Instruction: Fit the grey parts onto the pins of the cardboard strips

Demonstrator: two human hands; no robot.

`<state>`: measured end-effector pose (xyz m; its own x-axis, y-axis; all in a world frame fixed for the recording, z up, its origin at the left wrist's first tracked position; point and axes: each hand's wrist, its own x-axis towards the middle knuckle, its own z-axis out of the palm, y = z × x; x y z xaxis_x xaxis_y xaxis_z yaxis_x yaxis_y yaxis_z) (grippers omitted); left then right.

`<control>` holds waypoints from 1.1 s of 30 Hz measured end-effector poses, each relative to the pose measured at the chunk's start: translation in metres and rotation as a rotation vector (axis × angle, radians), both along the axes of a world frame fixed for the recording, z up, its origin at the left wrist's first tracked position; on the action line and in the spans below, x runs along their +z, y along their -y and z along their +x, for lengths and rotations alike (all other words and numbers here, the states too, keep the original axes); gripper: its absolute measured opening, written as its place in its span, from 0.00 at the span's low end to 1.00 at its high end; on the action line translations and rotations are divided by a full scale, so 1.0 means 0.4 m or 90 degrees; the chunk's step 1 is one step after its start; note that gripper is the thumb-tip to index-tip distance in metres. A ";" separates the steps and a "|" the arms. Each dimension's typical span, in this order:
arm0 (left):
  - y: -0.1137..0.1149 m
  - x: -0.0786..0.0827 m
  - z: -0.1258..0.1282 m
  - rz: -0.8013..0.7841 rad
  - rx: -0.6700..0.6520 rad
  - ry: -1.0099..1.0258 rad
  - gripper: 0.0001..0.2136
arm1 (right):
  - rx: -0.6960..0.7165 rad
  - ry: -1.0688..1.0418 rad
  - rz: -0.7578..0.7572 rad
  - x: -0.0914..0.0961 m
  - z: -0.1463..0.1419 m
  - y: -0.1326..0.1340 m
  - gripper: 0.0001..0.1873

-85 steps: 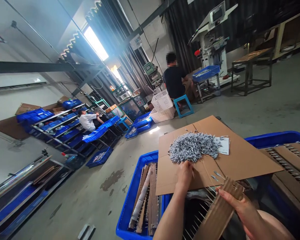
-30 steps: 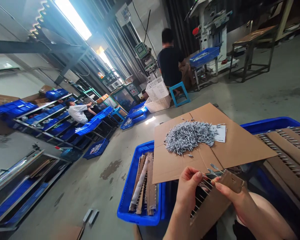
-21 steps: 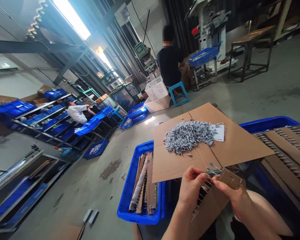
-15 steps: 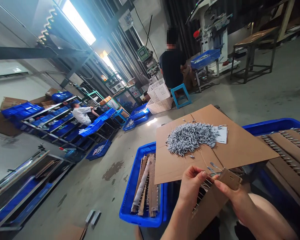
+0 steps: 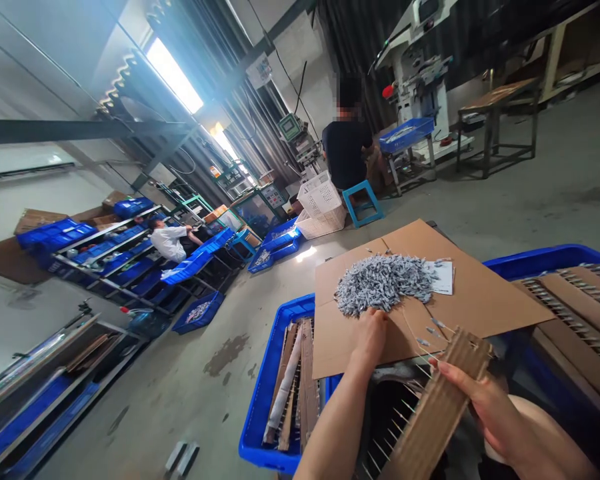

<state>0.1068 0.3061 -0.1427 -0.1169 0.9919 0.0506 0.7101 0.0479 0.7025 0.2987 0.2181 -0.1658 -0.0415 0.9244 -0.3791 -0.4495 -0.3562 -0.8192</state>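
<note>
L hand (image 5: 371,340) by grey pile (image 5: 383,285) on cardbd sheet (image 5: 485,293), fingers can't tell; R hand (image 5: 473,400) fingers (image 5: 447,370) pinch corrugated strip (image 5: 437,417) w/ pins (image 5: 390,437).

A bright strip light (image 5: 174,75) glows at upper left above a pale wall (image 5: 25,327). Blue crates (image 5: 55,233) fill a metal rack (image 5: 111,283) along that wall. Dark curtains (image 5: 345,47) hang along the top, beside a white machine (image 5: 420,73) and a wooden-topped bench (image 5: 495,97). A stained grey concrete floor (image 5: 555,200) spreads across the middle.
</note>
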 end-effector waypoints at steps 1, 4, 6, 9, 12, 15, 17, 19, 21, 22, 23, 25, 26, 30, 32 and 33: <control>-0.002 -0.008 0.002 -0.006 -0.003 -0.004 0.06 | -0.001 -0.002 0.007 -0.003 -0.001 0.001 0.14; 0.018 -0.012 0.011 -0.007 0.005 0.013 0.07 | -0.014 -0.005 0.025 -0.004 -0.005 0.004 0.13; 0.056 0.001 0.020 -0.015 0.014 0.082 0.08 | -0.025 -0.001 0.030 -0.001 -0.007 0.006 0.12; 0.135 0.039 0.046 -0.045 0.053 0.442 0.10 | -0.048 0.000 0.039 0.001 -0.007 0.006 0.10; 0.199 0.074 0.079 -0.072 0.125 0.741 0.18 | -0.058 0.002 0.032 -0.004 -0.005 0.002 0.09; 0.219 0.085 0.105 -0.094 0.155 0.799 0.19 | -0.044 -0.008 0.022 -0.007 -0.002 -0.003 0.10; 0.214 0.080 0.115 -0.102 0.156 0.803 0.19 | -0.045 -0.009 0.027 -0.007 -0.001 -0.004 0.10; 0.205 0.072 0.121 -0.105 0.153 0.806 0.19 | -0.052 -0.002 0.027 -0.006 0.000 -0.004 0.10; 0.200 0.067 0.126 -0.108 0.143 0.809 0.19 | -0.053 -0.001 0.022 -0.003 -0.001 -0.003 0.10; 0.199 0.066 0.127 -0.108 0.137 0.809 0.19 | -0.051 -0.002 0.020 -0.001 -0.001 -0.002 0.10; 0.199 0.067 0.129 -0.109 0.129 0.807 0.18 | -0.050 -0.003 0.017 0.002 -0.002 -0.001 0.10; 0.202 0.072 0.134 -0.110 0.113 0.799 0.18 | -0.052 -0.004 0.011 0.012 -0.003 -0.001 0.10; 0.203 0.076 0.136 -0.110 0.107 0.795 0.18 | -0.055 -0.004 0.006 0.017 -0.004 0.000 0.10; 0.205 0.086 0.143 -0.113 0.090 0.782 0.19 | -0.052 -0.007 -0.007 0.028 -0.007 -0.002 0.11; 0.202 0.086 0.144 -0.109 0.091 0.777 0.18 | -0.050 -0.007 -0.006 0.025 -0.007 -0.002 0.11; 0.201 0.085 0.144 -0.103 0.095 0.777 0.17 | -0.052 -0.008 -0.004 0.024 -0.006 -0.002 0.11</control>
<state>0.1645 0.2256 -0.1086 -0.1134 0.9495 -0.2925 -0.4237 0.2201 0.8787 0.2962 0.2190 -0.1564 0.0290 0.9226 -0.3846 -0.4877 -0.3228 -0.8111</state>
